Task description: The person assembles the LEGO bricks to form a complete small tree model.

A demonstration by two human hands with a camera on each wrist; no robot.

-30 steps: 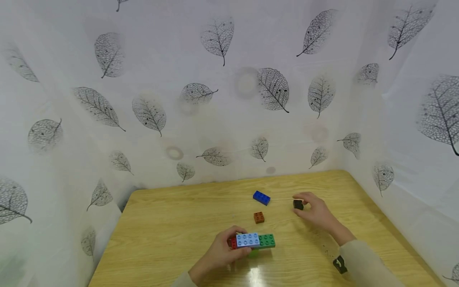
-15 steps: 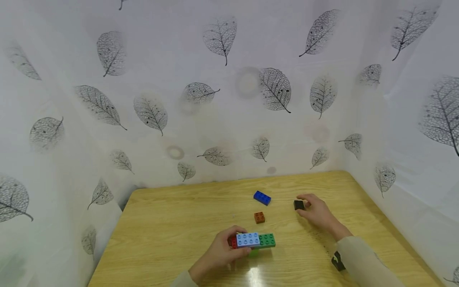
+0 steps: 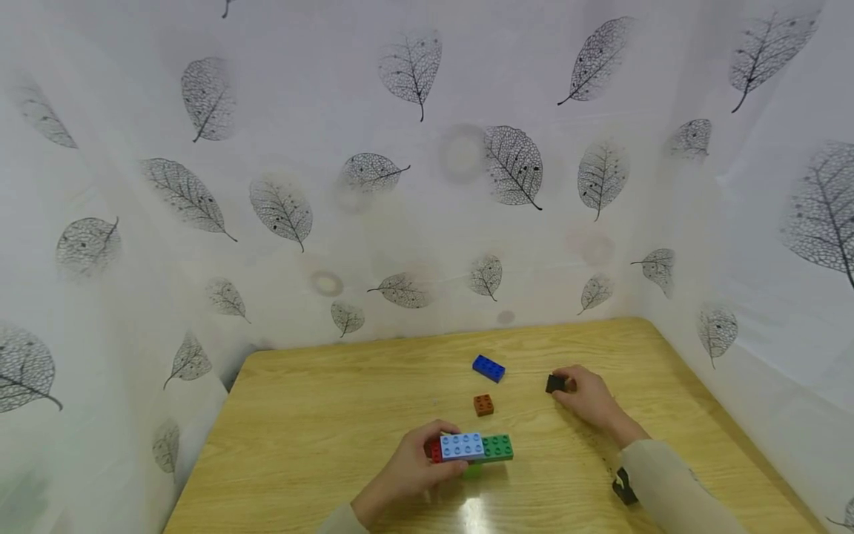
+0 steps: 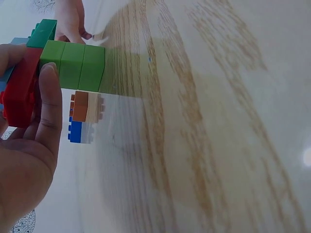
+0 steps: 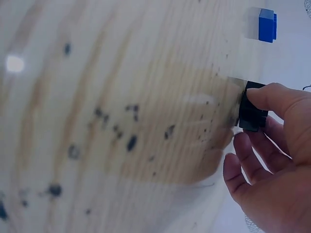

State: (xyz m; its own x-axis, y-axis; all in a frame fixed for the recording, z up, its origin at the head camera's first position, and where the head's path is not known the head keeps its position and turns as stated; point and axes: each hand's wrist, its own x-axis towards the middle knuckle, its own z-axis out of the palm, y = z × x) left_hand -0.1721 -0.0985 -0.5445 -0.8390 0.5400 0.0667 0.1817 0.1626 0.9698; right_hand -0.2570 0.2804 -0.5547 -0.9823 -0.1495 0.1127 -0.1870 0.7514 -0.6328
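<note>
My left hand [image 3: 408, 461] grips a built-up block of toy bricks between thumb and fingers. On top is a light blue brick [image 3: 462, 446], beside a green brick [image 3: 497, 447]. In the left wrist view a red brick [image 4: 23, 90] lies under the fingers, and a column of light green bricks [image 4: 73, 65] reaches down towards the table. My right hand [image 3: 592, 397], farther back, pinches a black brick [image 5: 252, 110] between thumb and fingers, close over the wood. Part of that brick is hidden by the thumb.
An orange-brown brick [image 3: 483, 405] and a blue brick [image 3: 489, 368] lie behind the left hand's bricks. Beside the right sleeve is a black piece [image 3: 623, 487], partly covered. Leaf-printed cloth [image 3: 427, 222] surrounds the wooden table [image 3: 320, 415] at back and sides.
My right hand has shifted slightly to the right and nearer, and the black brick has turned a little in its fingers. My left hand keeps its hold in the same place.
</note>
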